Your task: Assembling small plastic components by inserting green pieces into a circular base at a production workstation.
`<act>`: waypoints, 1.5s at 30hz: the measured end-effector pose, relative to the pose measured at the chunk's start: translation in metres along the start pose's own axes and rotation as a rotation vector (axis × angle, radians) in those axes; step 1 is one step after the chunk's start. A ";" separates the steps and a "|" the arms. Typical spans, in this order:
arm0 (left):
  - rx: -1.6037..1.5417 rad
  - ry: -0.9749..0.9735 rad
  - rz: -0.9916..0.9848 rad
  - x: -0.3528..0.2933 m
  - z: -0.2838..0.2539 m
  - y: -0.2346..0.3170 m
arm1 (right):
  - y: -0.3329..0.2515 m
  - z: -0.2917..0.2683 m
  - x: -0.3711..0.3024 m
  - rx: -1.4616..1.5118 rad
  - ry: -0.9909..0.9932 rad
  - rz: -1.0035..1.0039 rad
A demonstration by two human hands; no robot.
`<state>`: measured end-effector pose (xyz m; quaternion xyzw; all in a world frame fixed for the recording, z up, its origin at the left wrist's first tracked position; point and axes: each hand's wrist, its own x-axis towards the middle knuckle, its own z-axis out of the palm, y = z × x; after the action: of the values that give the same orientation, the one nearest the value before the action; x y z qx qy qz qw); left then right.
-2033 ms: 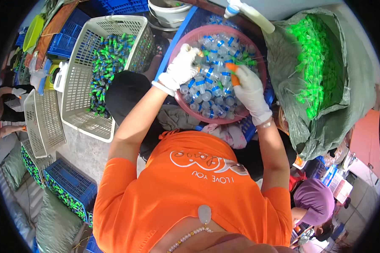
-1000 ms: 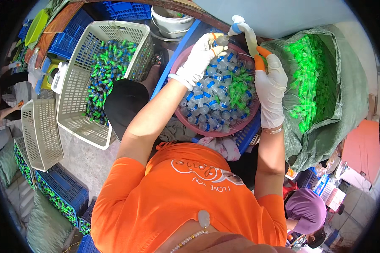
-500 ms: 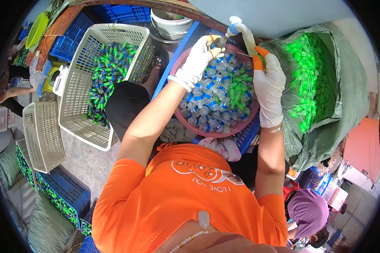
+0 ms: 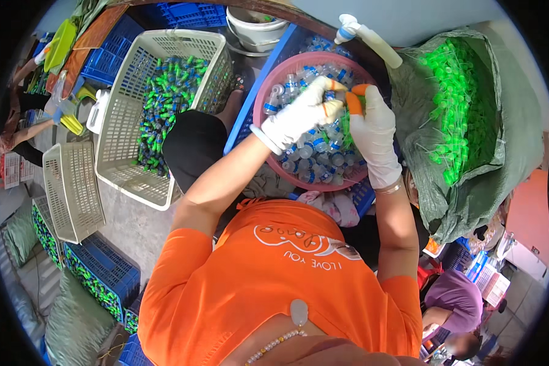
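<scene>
Both my hands wear white gloves and are close together over a pink basin (image 4: 263,91). The basin is full of small clear plastic caps with blue rings (image 4: 317,141); a few bright green pieces lie among them. My left hand (image 4: 305,116) pinches a small clear cap with a blue ring (image 4: 334,96) between thumb and fingertips. My right hand (image 4: 373,131), with orange covers on two fingers, has its fingers bent together beside that cap. What those fingers hold, if anything, is hidden. Above the hands a white tube-shaped fixture (image 4: 378,47) juts out.
On the right stands a dark green sack (image 4: 512,116) of bright green plastic pieces (image 4: 454,116). To the left is a cream crate (image 4: 116,146) with green-and-blue caps. A blue crate (image 4: 241,131) sits under the basin. A white bucket (image 4: 256,30) stands behind. Other people work at both sides.
Both hands have come down from the white fixture to over the basin, where they meet. My left hand has moved right and down, away from the fixture's tip.
</scene>
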<state>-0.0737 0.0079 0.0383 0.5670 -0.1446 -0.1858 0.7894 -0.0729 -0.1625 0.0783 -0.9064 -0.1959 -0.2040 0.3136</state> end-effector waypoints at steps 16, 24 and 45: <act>0.697 -0.047 0.334 -0.041 0.005 -0.031 | 0.008 -0.005 -0.063 0.280 -0.300 0.317; 0.575 0.147 0.153 -0.076 -0.026 -0.029 | -0.012 0.030 -0.034 0.507 -0.639 0.538; 1.347 0.463 0.326 0.049 -0.062 -0.077 | 0.004 0.048 -0.052 0.042 -0.278 0.142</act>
<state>-0.0130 0.0157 -0.0535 0.9257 -0.1395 0.1877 0.2971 -0.1030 -0.1459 0.0158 -0.9308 -0.1770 -0.0499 0.3158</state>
